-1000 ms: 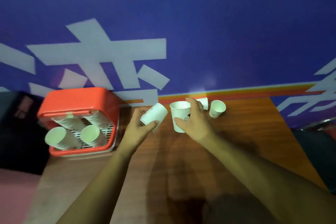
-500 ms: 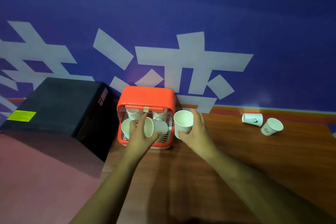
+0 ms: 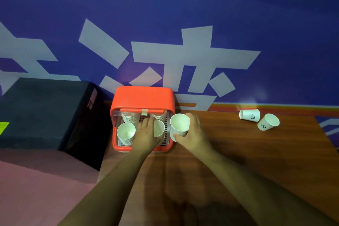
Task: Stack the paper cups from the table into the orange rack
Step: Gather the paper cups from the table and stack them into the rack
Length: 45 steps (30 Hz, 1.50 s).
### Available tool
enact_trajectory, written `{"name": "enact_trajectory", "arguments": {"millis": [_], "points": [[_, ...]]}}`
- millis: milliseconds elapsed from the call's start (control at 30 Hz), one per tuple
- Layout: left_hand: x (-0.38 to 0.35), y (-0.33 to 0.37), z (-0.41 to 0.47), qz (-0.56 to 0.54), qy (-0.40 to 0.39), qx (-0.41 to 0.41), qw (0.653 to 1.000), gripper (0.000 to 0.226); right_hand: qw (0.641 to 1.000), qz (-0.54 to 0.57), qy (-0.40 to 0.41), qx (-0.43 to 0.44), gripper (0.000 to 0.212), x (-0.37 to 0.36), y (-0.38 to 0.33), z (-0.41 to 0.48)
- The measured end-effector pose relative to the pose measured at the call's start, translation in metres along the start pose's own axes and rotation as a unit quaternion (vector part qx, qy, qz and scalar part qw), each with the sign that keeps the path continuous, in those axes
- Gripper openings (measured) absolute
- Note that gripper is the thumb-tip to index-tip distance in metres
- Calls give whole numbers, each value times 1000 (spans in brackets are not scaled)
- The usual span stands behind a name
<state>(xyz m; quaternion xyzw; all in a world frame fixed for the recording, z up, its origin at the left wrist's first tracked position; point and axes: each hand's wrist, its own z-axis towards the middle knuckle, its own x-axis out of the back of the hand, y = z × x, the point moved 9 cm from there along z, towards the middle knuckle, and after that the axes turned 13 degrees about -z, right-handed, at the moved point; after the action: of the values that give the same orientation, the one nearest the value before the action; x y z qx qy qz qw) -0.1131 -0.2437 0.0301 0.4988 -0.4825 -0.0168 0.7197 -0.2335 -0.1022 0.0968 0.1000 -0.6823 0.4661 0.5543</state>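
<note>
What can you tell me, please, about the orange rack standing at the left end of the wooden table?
The boxy orange plastic rack with rounded corners stands on the brown wooden table against the blue wall, beside a black box. Its open front shows a white slatted floor and four stacks of white paper cups. The left hand reaches inside, holding a white paper cup at the front right stack; whether it touches the rack is unclear.
</note>
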Motion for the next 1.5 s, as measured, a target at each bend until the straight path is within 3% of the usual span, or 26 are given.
{"name": "enact_trajectory", "arguments": {"millis": [167,333,467,700,1167,1300,1400,1500], "points": [[-12,-14,-13,-84,-62,18,994,94,1000,27,-13,8,83,-11,4,1],[28,-5,-36,-260,35,25,965,43,994,76,-67,49,85,-30,-17,3],[33,-5,-43,-374,21,67,925,45,993,71,-72,62,83,-48,-34,6],[22,-16,-29,-330,-19,55,942,40,997,13,-66,39,90,-76,-32,17],[-6,-49,-24,-177,-26,95,979,40,983,-55,-175,26,81,-124,-9,17],[-2,-46,-30,-170,12,113,979,28,982,-30,-185,14,85,-117,2,17],[7,-30,-50,-144,62,106,982,15,981,-41,-186,24,67,-93,19,12],[-7,-1,-67,-149,40,87,984,15,980,-72,-183,36,56,-59,61,2]]}}
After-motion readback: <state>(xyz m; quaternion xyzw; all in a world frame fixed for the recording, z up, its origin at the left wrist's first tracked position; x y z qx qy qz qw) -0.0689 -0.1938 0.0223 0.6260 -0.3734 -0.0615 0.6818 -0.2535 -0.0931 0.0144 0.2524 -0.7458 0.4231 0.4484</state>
